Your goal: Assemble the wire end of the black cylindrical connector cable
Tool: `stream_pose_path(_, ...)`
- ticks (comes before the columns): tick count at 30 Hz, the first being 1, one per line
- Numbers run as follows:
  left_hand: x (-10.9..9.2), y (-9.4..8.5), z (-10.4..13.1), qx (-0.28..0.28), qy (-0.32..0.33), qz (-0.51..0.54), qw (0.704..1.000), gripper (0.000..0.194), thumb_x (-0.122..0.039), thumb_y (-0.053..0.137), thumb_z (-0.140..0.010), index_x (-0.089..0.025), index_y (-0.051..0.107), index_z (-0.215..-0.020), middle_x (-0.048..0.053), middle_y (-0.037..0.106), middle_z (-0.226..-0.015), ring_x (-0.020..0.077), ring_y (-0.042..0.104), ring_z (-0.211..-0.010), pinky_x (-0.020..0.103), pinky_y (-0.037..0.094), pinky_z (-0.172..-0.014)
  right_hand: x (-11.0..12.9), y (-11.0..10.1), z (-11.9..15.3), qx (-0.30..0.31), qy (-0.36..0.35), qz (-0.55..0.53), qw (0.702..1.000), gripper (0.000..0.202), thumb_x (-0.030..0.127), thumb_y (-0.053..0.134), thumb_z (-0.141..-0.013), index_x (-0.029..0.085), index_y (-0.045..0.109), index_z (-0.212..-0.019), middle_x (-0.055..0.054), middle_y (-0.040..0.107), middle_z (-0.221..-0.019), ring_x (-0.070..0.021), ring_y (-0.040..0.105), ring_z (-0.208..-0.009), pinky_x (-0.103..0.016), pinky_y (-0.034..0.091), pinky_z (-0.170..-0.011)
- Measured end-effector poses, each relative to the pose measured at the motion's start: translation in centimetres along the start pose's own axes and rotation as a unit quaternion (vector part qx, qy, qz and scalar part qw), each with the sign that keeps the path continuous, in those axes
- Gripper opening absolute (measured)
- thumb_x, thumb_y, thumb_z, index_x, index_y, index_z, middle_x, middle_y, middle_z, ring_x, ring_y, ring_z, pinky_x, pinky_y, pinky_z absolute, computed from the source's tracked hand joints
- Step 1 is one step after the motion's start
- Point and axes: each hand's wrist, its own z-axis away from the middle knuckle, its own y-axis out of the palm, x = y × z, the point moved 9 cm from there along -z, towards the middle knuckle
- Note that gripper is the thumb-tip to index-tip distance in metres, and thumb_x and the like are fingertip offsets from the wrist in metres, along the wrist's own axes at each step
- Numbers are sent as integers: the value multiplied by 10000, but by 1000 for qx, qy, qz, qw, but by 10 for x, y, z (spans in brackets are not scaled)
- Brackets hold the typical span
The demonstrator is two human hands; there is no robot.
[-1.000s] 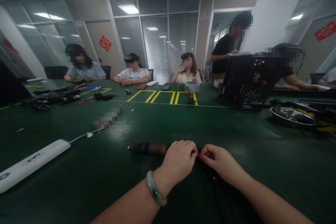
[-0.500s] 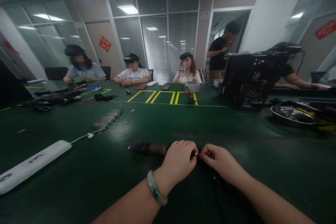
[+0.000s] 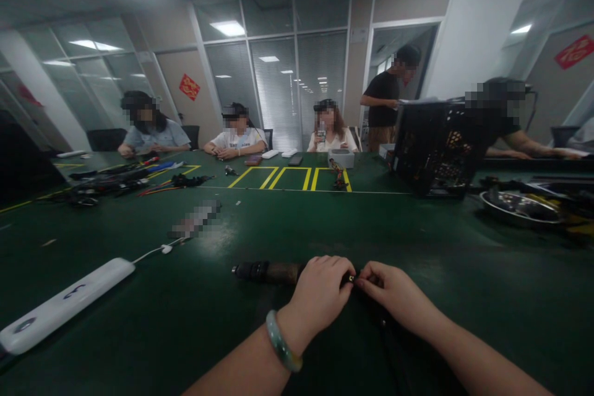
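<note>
Device [image 3: 69,306], white, long, lies left on green table [image 3: 288,216]; cables [image 3: 111,182] heaped beyond, thin cord [image 3: 151,253] running to pixelated object [image 3: 197,219]. Tool [image 3: 283,273] lies centre, tip pointing left. Left hand [image 3: 320,294] curls over its right end, gold bit [image 3: 351,278] showing at the fingertips. Right hand [image 3: 399,291] just beside, fingertips pressed together, can't tell on what. Farther right: PC case [image 3: 429,148], metal bowl [image 3: 520,221].

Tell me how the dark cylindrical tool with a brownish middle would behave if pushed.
The dark cylindrical tool would probably roll if nudged while free, since its visible length looks round. It is likely stiff, as that length runs straight. The left hand over it should limit rolling.
</note>
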Motion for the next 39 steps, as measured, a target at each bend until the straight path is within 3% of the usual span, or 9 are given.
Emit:
stream_pose_path(17,3,0,0,-7,-10,12,1000,80,-224,608,-857,-216,597,-935,3,637,-983,199,568,-934,374,415,-887,-3,2,-2,-4,-12,15,1000,177,341,546,-885,200,630,-820,14,664,-744,-147,603,-682,-227,389,-583)
stream_pose_path(25,0,1,0,10,-3,-9,1000,133,-146,578,-847,-215,593,-960,7,631,-1007,193,562,-969,356,414,-892,-5,4,-3,0,-8,12,1000,176,348,551,-887,204,634,-830,13,678,-760,-151,617,-694,-226,396,-588)
stream_pose_path(39,2,1,0,9,-4,-4,1000,87,-213,572,-881,-220,611,-959,5,635,-1057,188,573,-977,375,408,-939,-4,2,-1,1,0,2,1000,154,330,554,-880,209,637,-834,15,671,-760,-150,616,-693,-232,399,-587)
